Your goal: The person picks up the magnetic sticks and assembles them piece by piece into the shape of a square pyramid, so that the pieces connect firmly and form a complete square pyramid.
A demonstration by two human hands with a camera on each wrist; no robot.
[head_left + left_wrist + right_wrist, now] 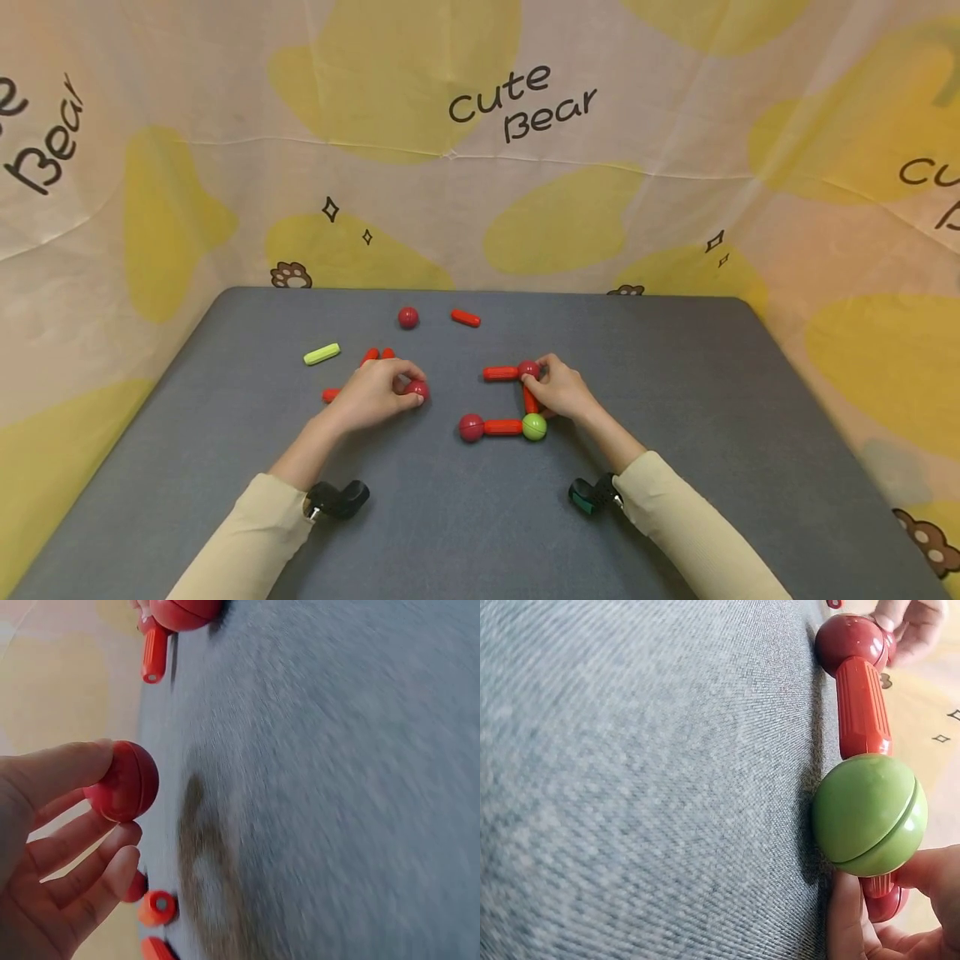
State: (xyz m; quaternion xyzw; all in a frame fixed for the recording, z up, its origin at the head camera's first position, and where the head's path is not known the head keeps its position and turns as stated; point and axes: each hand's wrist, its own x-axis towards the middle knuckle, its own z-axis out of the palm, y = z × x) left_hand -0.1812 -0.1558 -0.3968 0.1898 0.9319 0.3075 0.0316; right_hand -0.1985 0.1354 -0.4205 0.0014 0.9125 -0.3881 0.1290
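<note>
In the head view my left hand (375,392) pinches a dark red ball (417,391) between thumb and fingers. The left wrist view shows that ball (129,782) held just off the grey table. My right hand (561,390) holds the far right part of a C-shaped chain, with its fingers about a red ball (528,369) and the upright red rod (531,400). A red rod (501,373) sticks out left from that ball. At the near corner sits a green ball (534,427), joined by another red rod (502,427) to a red ball (471,427).
Behind the left hand lie several red rods (371,356), partly hidden by it. A yellow-green rod (322,354) lies to their left. Farther back on the grey table (675,350) are a loose red ball (408,317) and a red rod (466,317). A patterned cloth (420,200) hangs behind.
</note>
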